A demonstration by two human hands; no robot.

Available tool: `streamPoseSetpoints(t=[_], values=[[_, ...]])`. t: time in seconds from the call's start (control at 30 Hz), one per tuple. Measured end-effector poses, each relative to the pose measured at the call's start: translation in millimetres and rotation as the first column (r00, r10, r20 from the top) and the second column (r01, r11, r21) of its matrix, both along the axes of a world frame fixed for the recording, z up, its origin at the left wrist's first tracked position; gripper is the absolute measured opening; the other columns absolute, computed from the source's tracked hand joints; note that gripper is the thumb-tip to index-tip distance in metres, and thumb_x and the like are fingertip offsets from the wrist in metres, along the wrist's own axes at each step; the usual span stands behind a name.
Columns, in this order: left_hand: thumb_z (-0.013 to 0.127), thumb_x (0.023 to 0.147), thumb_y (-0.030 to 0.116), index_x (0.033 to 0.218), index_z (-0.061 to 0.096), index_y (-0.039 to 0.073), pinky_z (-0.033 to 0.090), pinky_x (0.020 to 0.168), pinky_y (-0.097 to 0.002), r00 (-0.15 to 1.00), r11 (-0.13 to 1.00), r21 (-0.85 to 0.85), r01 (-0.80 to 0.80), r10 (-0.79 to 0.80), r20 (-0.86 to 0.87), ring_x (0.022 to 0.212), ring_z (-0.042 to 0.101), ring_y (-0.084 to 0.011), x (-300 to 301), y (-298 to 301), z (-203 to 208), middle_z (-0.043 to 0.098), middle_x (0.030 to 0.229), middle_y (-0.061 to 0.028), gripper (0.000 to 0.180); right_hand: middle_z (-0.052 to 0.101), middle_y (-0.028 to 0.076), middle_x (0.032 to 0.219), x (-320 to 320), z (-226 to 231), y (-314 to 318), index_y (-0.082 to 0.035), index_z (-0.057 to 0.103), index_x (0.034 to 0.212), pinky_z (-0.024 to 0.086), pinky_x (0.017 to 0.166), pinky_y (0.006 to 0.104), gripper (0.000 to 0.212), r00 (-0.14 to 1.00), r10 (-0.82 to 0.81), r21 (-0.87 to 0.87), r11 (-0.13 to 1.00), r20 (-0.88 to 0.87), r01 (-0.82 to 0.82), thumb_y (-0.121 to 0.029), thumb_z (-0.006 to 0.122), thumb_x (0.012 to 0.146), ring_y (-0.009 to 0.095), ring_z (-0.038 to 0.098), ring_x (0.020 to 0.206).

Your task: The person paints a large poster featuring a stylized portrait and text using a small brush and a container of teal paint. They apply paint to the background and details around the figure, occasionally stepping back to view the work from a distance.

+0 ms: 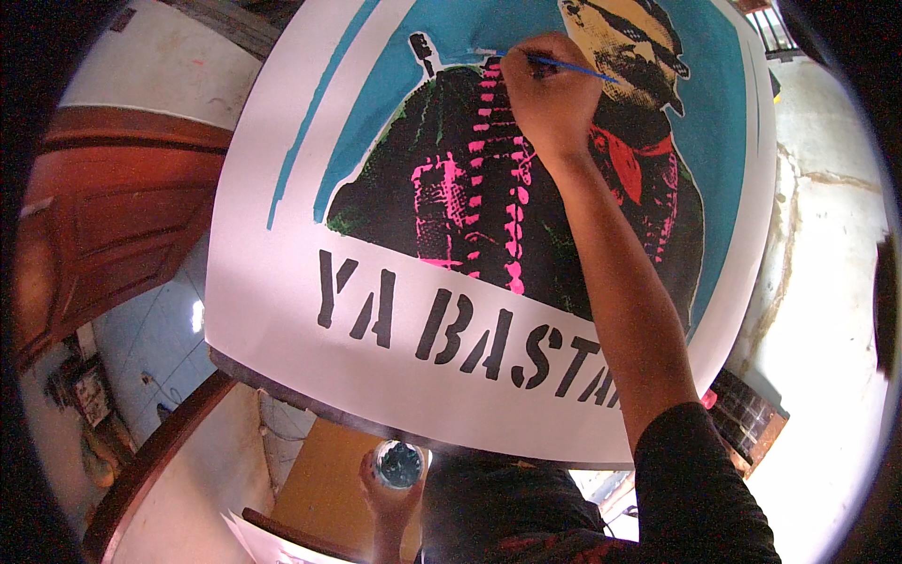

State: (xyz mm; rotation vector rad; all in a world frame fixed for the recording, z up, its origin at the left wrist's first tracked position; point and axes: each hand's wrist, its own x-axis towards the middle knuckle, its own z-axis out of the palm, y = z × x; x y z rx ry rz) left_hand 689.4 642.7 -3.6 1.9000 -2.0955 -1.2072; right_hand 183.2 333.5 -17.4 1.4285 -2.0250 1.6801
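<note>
A large white sheet (258,282) carries a painted picture of a figure (564,235) on a teal ground, with bold black stencil lettering (460,334) beneath. My right hand (556,99) is closed around a thin paintbrush with a blue handle (597,73). Its bristle end points left, at the teal area just above the figure's dark shoulder. Whether the bristles touch the surface I cannot tell. Below the sheet's lower edge, my left hand (381,493) grips a small cup of dark teal paint (398,463), held upright.
A reddish-brown wooden door or panel (122,202) stands at the left, over pale blue floor tiles (155,329). A curved wooden edge (155,461) runs at the lower left. A dark box-like object (747,418) sits right of my forearm, by a stained white wall (827,254).
</note>
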Motion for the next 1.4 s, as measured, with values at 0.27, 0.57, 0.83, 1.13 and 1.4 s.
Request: streamPoseSetpoints(t=[0.27, 0.57, 0.83, 1.13, 1.4], values=[[0.086, 0.064, 0.033, 0.142, 0.027, 0.004, 0.042, 0.102, -0.0480, 0.999, 0.995, -0.095, -0.028, 0.024, -0.041, 0.124, 0.044, -0.0380, 8, -3, 16, 0.041, 0.133, -0.0207, 0.101, 0.066, 0.014, 0.078, -5, 6, 0, -0.002, 0.063, 0.078, 0.051, 0.067, 0.0384, 0.007, 0.992, -0.068, 0.026, 0.997, 0.109, 0.066, -0.009, 0.065, 0.077, 0.029, 0.065, 0.072], [0.086, 0.060, 0.029, 0.139, 0.032, 0.002, 0.037, 0.102, -0.0545, 0.994, 0.959, -0.274, -0.075, 0.051, -0.095, 0.121, 0.044, -0.0433, -1, -11, 61, 0.045, 0.131, -0.0235, 0.100, 0.067, 0.015, 0.086, -58, 58, 43, -0.003, 0.067, 0.082, 0.051, 0.068, 0.0401, 0.012, 0.961, -0.255, 0.193, 0.954, 0.111, 0.231, -0.014, 0.063, 0.081, 0.031, 0.065, 0.078], [0.085, 0.063, 0.028, 0.139, 0.033, 0.002, 0.036, 0.103, -0.0521, 0.997, 0.868, -0.491, -0.075, 0.052, -0.061, 0.120, 0.045, -0.0418, -8, -13, 111, 0.045, 0.131, -0.0227, 0.096, 0.061, 0.003, 0.075, 35, 142, 204, -0.002, 0.064, 0.082, 0.046, 0.068, 0.0270, 0.014, 0.771, -0.153, 0.212, 0.977, 0.618, 0.024, -0.015, 0.065, 0.086, 0.011, 0.057, 0.072], [0.085, 0.062, 0.028, 0.139, 0.033, 0.001, 0.035, 0.103, -0.0515, 0.997, 0.885, -0.463, -0.046, 0.013, -0.074, 0.119, 0.045, -0.0416, -3, -34, 116, 0.045, 0.131, -0.0222, 0.097, 0.063, 0.008, 0.091, 51, 64, 270, 0.002, 0.061, 0.097, 0.051, 0.081, 0.0322, 0.015, 0.462, 0.045, -0.009, 0.997, 0.886, -0.079, -0.001, 0.069, 0.084, 0.016, 0.061, 0.085], [0.084, 0.064, 0.030, 0.139, 0.034, 0.002, 0.038, 0.100, -0.0529, 0.998, 0.895, -0.444, -0.035, 0.009, -0.060, 0.118, 0.046, -0.0432, 31, -51, 91, 0.046, 0.131, -0.0232, 0.096, 0.060, 0.001, 0.078, 90, 78, 153, -0.001, 0.063, 0.086, 0.048, 0.067, 0.0252, 0.008, 0.903, 0.165, 0.143, 0.961, 0.396, -0.238, -0.008, 0.067, 0.086, 0.010, 0.058, 0.073]])
